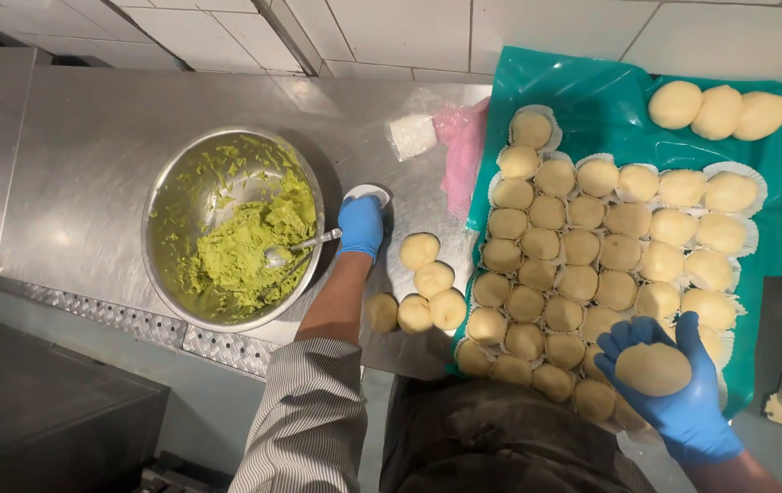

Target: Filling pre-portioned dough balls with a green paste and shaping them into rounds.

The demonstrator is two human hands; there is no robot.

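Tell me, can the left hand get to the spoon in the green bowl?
Probably yes. The left hand rests on a white paper cup right beside the metal bowl, and the spoon handle pokes over the rim toward it. Nothing lies between them.

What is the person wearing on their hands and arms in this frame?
Both the left hand and the right hand wear blue disposable gloves. The left arm has a finely striped grey-and-white sleeve pushed up, forearm bare. No sleeve shows on the right.

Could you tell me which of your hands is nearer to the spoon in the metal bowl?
Left. The left hand is just beside the spoon handle, on a paper cup; the right hand is far off, holding a dough ball.
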